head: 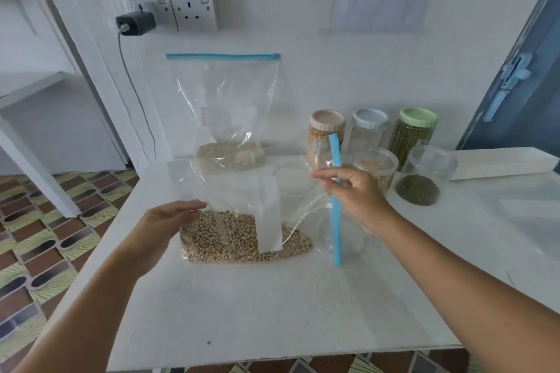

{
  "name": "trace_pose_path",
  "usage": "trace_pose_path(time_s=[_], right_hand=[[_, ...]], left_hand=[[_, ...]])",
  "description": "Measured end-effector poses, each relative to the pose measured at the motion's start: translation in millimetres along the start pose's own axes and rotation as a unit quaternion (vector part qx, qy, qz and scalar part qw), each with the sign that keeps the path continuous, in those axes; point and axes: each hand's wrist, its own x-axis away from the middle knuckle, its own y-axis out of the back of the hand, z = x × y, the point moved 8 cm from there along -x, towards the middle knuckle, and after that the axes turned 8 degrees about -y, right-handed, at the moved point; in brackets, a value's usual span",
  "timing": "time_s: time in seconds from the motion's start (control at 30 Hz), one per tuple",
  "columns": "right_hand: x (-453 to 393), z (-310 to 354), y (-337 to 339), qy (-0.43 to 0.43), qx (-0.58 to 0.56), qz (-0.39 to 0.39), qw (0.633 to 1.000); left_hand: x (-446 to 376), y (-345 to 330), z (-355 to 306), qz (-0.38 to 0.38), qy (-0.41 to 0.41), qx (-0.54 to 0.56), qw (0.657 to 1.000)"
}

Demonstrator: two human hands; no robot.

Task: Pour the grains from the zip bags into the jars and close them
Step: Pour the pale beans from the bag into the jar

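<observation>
A clear zip bag of beige beans (242, 236) lies on its side on the white table (272, 306), its blue zip strip (335, 200) pointing right. My right hand (351, 191) pinches that zip strip near its upper part. My left hand (163, 221) rests flat with straight fingers against the bag's left edge. A second zip bag (227, 118) with pale grain at the bottom stands against the wall, its blue zip shut. An open jar with beige grains (375, 166) and an open jar with green grains (424, 179) stand to the right.
Three lidded jars stand at the wall: a pink-lidded one (325, 136), a blue-lidded one (368, 130), a green-lidded one (413, 133). An empty clear jar (292, 175) sits behind the bag. A white box (503, 162) lies at the right. A charger (136, 23) hangs from the socket.
</observation>
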Motion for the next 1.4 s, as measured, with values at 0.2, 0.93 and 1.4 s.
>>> trace_pose_path(time_s=[0.2,0.93,1.4], right_hand=[[7.4,1.3,-14.6,-0.015,0.073,0.108,0.991],[-1.6,61.4,-43.6,0.05,0.045,0.062,0.996],[-42.8,137.3,-84.0,0.08,-0.02,0.028,0.996]], left_hand=[[0.7,-8.7,-3.1,-0.01,-0.022,-0.005,1.0],[-4.2,19.8,-23.2,-0.139,-0.084,0.009,0.987],[-38.0,73.1,-109.5,-0.19,-0.156,-0.007,0.969]])
